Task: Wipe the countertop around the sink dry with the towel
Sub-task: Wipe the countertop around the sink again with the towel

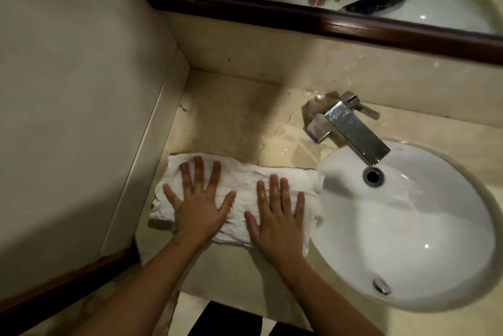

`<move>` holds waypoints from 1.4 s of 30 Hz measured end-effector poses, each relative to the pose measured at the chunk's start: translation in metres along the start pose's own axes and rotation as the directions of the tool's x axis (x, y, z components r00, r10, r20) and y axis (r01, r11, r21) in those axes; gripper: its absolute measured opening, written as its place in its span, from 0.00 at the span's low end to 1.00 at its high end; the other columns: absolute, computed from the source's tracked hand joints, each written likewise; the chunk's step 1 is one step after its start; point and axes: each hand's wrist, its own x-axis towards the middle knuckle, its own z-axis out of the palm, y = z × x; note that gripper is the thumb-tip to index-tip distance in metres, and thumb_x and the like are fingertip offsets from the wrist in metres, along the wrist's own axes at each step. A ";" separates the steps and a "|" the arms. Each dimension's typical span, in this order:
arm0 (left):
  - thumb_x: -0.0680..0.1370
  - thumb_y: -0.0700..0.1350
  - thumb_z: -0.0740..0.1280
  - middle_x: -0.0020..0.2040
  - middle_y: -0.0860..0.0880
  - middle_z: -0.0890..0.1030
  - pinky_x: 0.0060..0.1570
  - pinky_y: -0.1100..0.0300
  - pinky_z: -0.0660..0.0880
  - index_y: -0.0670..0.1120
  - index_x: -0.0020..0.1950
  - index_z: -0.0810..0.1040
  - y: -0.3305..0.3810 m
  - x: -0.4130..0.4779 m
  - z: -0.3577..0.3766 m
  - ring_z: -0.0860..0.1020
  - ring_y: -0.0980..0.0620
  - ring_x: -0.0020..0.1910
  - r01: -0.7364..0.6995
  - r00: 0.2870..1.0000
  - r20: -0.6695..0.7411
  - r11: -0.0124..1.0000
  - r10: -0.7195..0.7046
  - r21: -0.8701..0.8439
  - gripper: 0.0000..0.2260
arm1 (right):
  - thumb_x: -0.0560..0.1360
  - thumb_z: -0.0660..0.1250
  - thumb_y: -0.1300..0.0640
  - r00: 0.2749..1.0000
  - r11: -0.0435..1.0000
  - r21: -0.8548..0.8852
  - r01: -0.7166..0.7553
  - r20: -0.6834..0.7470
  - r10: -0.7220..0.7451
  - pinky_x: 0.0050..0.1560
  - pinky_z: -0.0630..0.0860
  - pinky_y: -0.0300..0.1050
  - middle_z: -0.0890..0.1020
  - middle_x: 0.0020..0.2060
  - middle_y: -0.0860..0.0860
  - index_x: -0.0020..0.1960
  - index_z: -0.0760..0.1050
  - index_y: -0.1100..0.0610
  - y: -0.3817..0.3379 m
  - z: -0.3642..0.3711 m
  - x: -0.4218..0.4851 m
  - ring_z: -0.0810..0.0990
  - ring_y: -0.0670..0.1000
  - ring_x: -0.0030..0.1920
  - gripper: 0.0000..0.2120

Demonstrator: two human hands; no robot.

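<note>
Both hands flat on the towel beside the sink

Left hand (198,206) and right hand (277,217) press the white towel (245,180), fingers spread; countertop (231,117) beyond the fingertips, sink (408,226) touching the towel's right end.

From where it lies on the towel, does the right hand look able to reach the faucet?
Probably yes. The right hand rests flat on the towel, and only bare countertop lies between it and the faucet; nothing stands in the way.

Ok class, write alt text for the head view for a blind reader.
A person's left hand and right hand press flat on a white towel on the beige countertop beside a round white sink with a chrome faucet.
</note>
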 end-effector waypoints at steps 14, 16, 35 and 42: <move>0.80 0.71 0.46 0.86 0.40 0.47 0.80 0.34 0.45 0.55 0.86 0.45 0.017 0.193 -0.052 0.47 0.37 0.84 -0.119 0.979 -0.162 0.993 0.121 0.022 0.38 | 0.82 0.50 0.31 0.996 0.996 0.060 0.067 -0.055 -0.063 0.81 0.41 0.63 0.45 0.85 0.52 0.85 0.47 0.45 0.021 -0.033 0.188 0.39 0.56 0.84 0.37; 0.80 0.71 0.45 0.86 0.40 0.47 0.81 0.36 0.44 0.55 0.86 0.45 0.023 0.210 -0.056 0.47 0.37 0.84 -0.109 0.978 -0.179 0.994 0.111 0.020 0.38 | 0.81 0.52 0.31 0.990 0.998 0.021 0.061 -0.127 -0.058 0.81 0.45 0.64 0.52 0.85 0.53 0.84 0.53 0.46 0.024 -0.036 0.209 0.45 0.57 0.84 0.36; 0.79 0.73 0.39 0.86 0.43 0.39 0.80 0.34 0.42 0.60 0.84 0.38 -0.004 0.133 -0.040 0.41 0.39 0.84 -0.134 0.984 -0.111 0.988 0.142 0.076 0.36 | 0.81 0.46 0.29 0.999 0.997 -0.063 0.033 -0.039 -0.035 0.78 0.43 0.72 0.53 0.84 0.52 0.84 0.53 0.42 -0.004 -0.028 0.135 0.46 0.57 0.84 0.34; 0.78 0.73 0.41 0.85 0.42 0.37 0.80 0.35 0.47 0.56 0.85 0.38 -0.022 0.082 -0.029 0.41 0.39 0.84 -0.105 0.991 -0.077 0.991 0.111 0.085 0.39 | 0.82 0.47 0.29 0.999 1.000 -0.027 0.004 0.032 -0.003 0.79 0.46 0.70 0.47 0.85 0.50 0.84 0.48 0.42 -0.020 -0.022 0.076 0.40 0.55 0.84 0.34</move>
